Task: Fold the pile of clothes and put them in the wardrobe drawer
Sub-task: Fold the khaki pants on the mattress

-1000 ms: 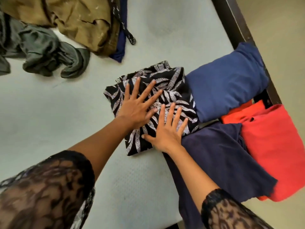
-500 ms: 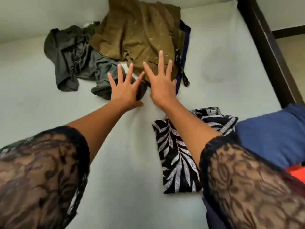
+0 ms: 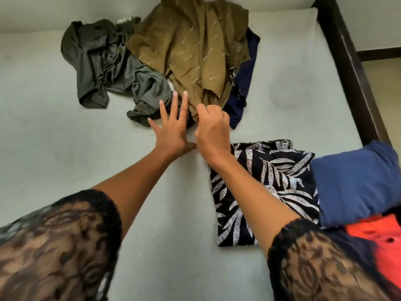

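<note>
Pinches near hem of crumpled olive-brown flecked cloth garment [image 3: 195, 51] in curled right hand [image 3: 211, 129]; spreads left hand [image 3: 173, 131] straight-fingered alongside; probably light, limp; best lifted by two corners.

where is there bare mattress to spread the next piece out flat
Widest bare mattress lies left, in front of the grey garment. A smaller patch sits between the navy cloth and the bed frame. Crowded: the far pile, where the right hand grips the olive garment, and the leaf-print fold, blue fold and red cloth at right.
</note>
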{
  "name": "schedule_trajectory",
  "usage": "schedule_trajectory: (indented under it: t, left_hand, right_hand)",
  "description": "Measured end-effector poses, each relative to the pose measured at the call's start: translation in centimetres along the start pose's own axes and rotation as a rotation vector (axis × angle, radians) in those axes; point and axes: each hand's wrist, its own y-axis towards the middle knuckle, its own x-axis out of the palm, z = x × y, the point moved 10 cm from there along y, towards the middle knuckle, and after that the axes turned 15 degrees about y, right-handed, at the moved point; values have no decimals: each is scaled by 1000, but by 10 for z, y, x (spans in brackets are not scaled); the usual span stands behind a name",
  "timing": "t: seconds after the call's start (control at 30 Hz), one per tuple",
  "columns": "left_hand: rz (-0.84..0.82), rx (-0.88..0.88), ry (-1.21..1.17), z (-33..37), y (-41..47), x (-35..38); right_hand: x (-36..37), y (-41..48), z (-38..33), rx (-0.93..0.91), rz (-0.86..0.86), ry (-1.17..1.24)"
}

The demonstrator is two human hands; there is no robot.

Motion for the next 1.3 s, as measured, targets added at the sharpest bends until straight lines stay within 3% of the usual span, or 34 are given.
schedule_trajectory:
  t: [0.13,0.23,0.33,0.53,0.67,0.8,0.97,1.17,1.3]
  left_hand:
    - [220,28,-621,12,-28,-61]
    - [131,58,-868,23,-57,-97]
    - [106,166,-882,40,-89,-162]
    - [145,327,-804,102,-149,-315]
    - [-44,412,-1098,176,-209,-392]
    - [-52,514,-1105,250,-272,-457]
    - [-150,630,-1138,353,-350,-509]
    - [-264,703,-1092,479,-425,-515]
    - [-309,693,-1021,551,-460,-501]
  right_hand:
    - [-61,-22,-58,19,195,176]
    - [-94,-43,-97,4,229,323]
    - [-136,-47,-129,23,214,462]
    - [-257,-53,-185,84,348,396]
    - [-348,-89,-218,52,538,162]
    - [-432,-144,-237,78,670,-120]
    - [-540,-247,-206,389,840,45]
    - [-680,-378,-168,775,903,-185]
    - [-767,-467,-144,1070,914,-210]
